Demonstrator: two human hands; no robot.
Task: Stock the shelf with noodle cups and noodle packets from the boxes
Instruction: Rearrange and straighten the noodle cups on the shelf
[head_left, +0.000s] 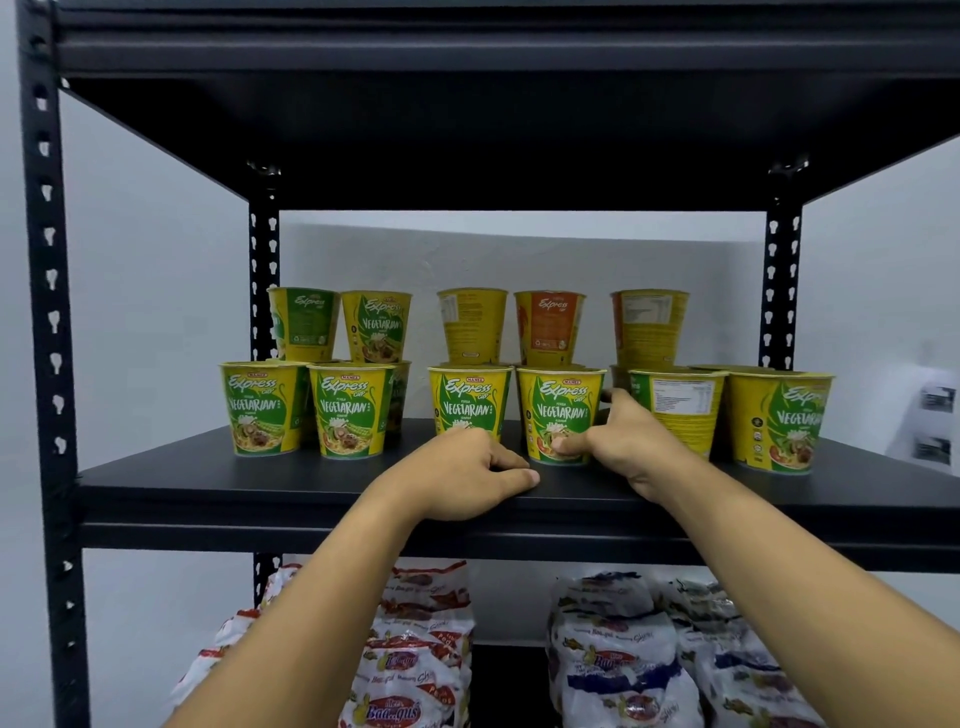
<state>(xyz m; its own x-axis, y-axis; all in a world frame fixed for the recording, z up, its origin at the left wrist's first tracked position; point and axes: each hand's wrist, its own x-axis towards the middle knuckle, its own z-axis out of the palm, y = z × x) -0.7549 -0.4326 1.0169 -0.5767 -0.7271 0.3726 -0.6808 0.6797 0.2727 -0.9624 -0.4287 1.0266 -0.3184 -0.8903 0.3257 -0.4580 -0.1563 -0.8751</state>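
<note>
Where the black shelf (208, 480) crosses mid-frame, the right hand (623, 441) grips a yellow-and-green "Vegetarian" noodle cup (558, 400), thumb on its front, fingers round its right side. It stands upright, wide rim up, label facing the camera. The left hand (467, 478) rests on the shelf, fingers curled before the neighbouring cup (470, 400); whether it holds that cup cannot be told.

My forearms (332, 587) show bare all the way down, and my left hand (467, 475) and right hand (626, 441) are bare as well.
</note>
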